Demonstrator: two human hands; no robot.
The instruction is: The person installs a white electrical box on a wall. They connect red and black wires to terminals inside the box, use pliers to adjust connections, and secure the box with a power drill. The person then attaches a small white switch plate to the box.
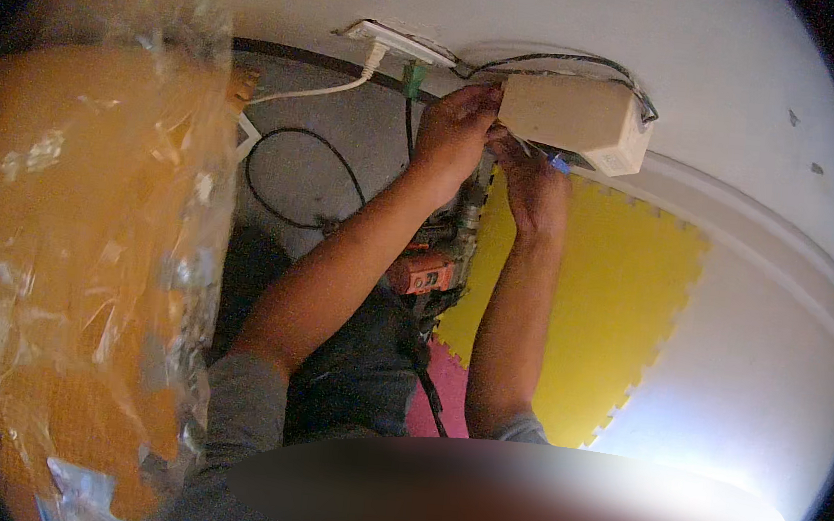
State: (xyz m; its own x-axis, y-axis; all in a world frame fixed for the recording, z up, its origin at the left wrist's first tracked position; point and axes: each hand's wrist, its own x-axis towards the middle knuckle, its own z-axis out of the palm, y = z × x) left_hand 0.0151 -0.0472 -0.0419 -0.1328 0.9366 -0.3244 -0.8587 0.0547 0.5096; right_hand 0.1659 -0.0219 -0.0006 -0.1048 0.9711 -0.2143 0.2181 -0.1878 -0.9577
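Note:
A beige rectangular box [564,112] is at the wall, above and to the right of my hands. My left hand [453,130] is closed at the left end of the box, its fingertips pressed together; what they pinch is too small to make out. Just below the box my right hand [535,186] has its fingers bent and closed around thin pale wires [519,140] that run between the two hands. A small blue piece [558,164] shows beside the right hand, under the box. Black cable [554,57] loops over the top of the box.
A white power strip [397,40] on the wall holds a white plug [375,56] and a green plug [413,79]. An orange-red power tool [423,273] lies below my arms. Yellow foam mat [583,295] spreads to the right. Plastic-wrapped orange material [80,261] fills the left side.

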